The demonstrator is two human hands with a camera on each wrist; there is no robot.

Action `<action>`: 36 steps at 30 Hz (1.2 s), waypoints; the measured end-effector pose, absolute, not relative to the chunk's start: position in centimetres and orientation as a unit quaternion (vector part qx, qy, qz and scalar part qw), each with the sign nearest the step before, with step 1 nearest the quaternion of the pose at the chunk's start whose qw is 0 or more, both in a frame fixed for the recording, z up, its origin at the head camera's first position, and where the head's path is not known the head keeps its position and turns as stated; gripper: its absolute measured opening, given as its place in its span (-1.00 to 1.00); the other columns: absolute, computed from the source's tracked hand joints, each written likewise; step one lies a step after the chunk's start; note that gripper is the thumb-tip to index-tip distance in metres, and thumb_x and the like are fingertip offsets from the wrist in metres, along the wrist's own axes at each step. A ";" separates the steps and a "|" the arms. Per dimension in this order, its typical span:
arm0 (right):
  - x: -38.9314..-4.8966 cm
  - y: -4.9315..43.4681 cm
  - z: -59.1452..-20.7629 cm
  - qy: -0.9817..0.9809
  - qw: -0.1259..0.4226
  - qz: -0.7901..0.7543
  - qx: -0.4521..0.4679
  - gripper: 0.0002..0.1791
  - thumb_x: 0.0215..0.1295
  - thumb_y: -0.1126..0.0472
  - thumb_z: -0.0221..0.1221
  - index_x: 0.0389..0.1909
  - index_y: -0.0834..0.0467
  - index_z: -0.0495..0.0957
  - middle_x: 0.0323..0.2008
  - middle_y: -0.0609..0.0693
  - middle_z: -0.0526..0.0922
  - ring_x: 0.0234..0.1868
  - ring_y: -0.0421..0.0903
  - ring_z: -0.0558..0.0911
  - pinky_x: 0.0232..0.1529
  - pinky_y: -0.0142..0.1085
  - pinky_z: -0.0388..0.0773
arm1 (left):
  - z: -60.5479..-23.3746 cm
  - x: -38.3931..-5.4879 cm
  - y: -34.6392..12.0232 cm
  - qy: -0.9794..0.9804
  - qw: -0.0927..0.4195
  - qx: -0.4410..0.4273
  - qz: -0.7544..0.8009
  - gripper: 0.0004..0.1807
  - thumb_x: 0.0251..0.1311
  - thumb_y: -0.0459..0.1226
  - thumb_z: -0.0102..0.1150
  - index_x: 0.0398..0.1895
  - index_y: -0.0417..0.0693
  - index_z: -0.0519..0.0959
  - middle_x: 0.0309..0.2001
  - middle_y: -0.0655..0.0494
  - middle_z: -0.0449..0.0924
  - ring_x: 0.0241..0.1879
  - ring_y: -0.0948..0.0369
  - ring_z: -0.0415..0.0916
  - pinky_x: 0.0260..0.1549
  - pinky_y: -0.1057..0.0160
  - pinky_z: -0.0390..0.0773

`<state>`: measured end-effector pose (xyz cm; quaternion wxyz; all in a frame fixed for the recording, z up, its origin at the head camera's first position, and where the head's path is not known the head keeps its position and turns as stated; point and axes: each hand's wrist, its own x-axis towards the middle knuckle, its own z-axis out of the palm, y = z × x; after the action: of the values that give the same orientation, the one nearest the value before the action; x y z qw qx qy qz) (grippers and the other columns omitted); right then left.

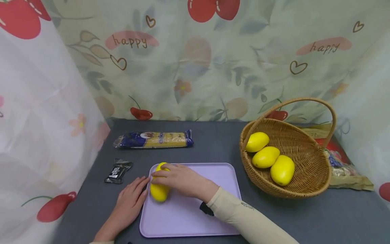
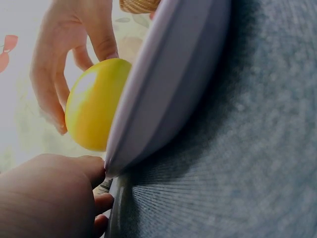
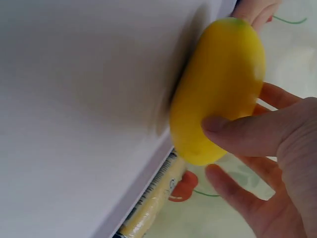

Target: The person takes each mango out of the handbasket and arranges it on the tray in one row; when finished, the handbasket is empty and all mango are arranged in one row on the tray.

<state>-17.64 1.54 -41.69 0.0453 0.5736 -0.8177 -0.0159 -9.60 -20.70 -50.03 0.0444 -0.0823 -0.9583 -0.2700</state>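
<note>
A yellow mango (image 1: 159, 194) is pinched by the right hand (image 1: 184, 179) within the left side of the lilac tray (image 1: 189, 222), which is touched by the straight-fingered left hand (image 1: 129, 200).

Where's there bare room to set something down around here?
The table is bare between the pasta packet and the basket; so is the near part of the purple tray left of the right sleeve. It's crowded at the tray's left edge, with a yellow fruit, right hand and left hand together.
</note>
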 end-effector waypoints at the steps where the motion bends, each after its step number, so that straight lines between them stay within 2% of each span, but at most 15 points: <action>1: -17.7 1.5 -41.8 -0.817 0.047 -0.013 0.574 -0.35 0.31 0.40 0.13 0.36 -0.13 0.31 0.36 -0.22 0.32 0.37 -0.07 0.30 0.23 -0.16 0.45 | -50.0 -9.6 -20.7 -0.958 0.044 -0.082 -0.270 -0.53 0.47 -0.07 -0.16 0.38 0.07 0.32 0.36 -0.05 0.30 0.38 -0.08 0.13 0.23 -0.28 0.04; 8: -17.9 1.5 -42.5 -0.814 0.060 0.001 0.578 -0.32 0.28 0.42 0.16 0.38 -0.10 0.29 0.36 -0.22 0.33 0.39 -0.09 0.29 0.31 -0.19 0.36 | -49.8 -9.6 -20.7 -0.959 0.032 -0.081 -0.270 -0.51 0.47 -0.04 -0.18 0.40 0.07 0.30 0.38 -0.04 0.27 0.39 -0.08 0.11 0.24 -0.28 0.04; 15: -17.9 1.7 -42.5 -0.816 0.058 0.017 0.576 -0.31 0.29 0.41 0.16 0.39 -0.09 0.27 0.36 -0.21 0.32 0.38 -0.10 0.29 0.31 -0.19 0.35 | -49.7 -9.8 -20.5 -0.959 0.029 -0.083 -0.268 -0.50 0.47 -0.04 -0.19 0.40 0.06 0.30 0.38 -0.04 0.28 0.39 -0.08 0.11 0.24 -0.29 0.03; 19: -17.8 1.8 -42.3 -0.820 0.050 0.010 0.570 -0.28 0.28 0.40 0.18 0.41 -0.10 0.24 0.41 -0.20 0.25 0.40 -0.10 0.27 0.31 -0.18 0.36 | -49.6 -9.6 -20.5 -0.959 0.028 -0.081 -0.270 -0.49 0.48 -0.04 -0.19 0.40 0.03 0.29 0.38 -0.07 0.27 0.39 -0.09 0.11 0.24 -0.28 0.03; 23: -17.1 2.9 -40.8 -0.833 0.036 -0.006 0.553 -0.19 0.19 0.37 0.28 0.42 -0.12 0.20 0.46 -0.20 0.14 0.41 -0.10 0.26 0.24 -0.13 0.43 | -49.4 -9.5 -20.5 -0.959 0.019 -0.076 -0.273 -0.48 0.48 -0.03 -0.21 0.40 -0.01 0.28 0.38 -0.10 0.26 0.39 -0.12 0.10 0.23 -0.30 0.01; 26: -16.0 5.2 -38.1 -0.841 0.036 -0.017 0.539 -0.17 0.14 0.35 0.32 0.40 -0.11 0.21 0.46 -0.16 0.14 0.37 -0.10 0.30 0.16 -0.16 0.50 | -49.2 -9.6 -20.4 -0.959 0.009 -0.073 -0.273 -0.46 0.48 -0.01 -0.22 0.40 -0.03 0.28 0.38 -0.11 0.25 0.40 -0.14 0.08 0.22 -0.31 0.00; 29: -14.8 8.7 -35.1 -0.847 0.060 -0.018 0.527 -0.23 0.15 0.37 0.31 0.36 -0.08 0.26 0.40 -0.10 0.24 0.27 -0.12 0.39 0.07 -0.23 0.54 | -49.2 -9.7 -20.3 -0.961 0.001 -0.068 -0.270 -0.45 0.48 0.02 -0.25 0.40 -0.03 0.28 0.39 -0.10 0.23 0.41 -0.14 0.05 0.22 -0.32 -0.02; 33: -13.6 14.1 -32.0 -0.857 0.100 0.005 0.505 -0.39 0.18 0.34 0.28 0.25 -0.01 0.37 0.19 -0.08 0.48 0.05 -0.14 0.54 -0.06 -0.29 0.57 | -49.1 -9.8 -20.3 -0.962 -0.012 -0.063 -0.266 -0.44 0.48 0.03 -0.27 0.41 -0.03 0.27 0.40 -0.10 0.21 0.41 -0.15 0.02 0.20 -0.34 -0.03; 36: -13.5 17.9 -30.4 -0.870 0.107 0.035 0.481 -0.52 0.19 0.29 0.28 0.15 0.03 0.46 0.01 -0.11 0.57 -0.09 -0.18 0.59 -0.12 -0.29 0.59 | -48.9 -9.9 -20.3 -0.963 -0.026 -0.056 -0.260 -0.41 0.48 0.06 -0.31 0.42 -0.03 0.25 0.40 -0.12 0.20 0.41 -0.17 0.01 0.18 -0.35 -0.03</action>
<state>-13.51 17.89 -30.42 0.1068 0.4808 -0.8696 0.0345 -9.88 -20.28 -48.92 -0.0259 -0.0563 -0.9635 -0.2605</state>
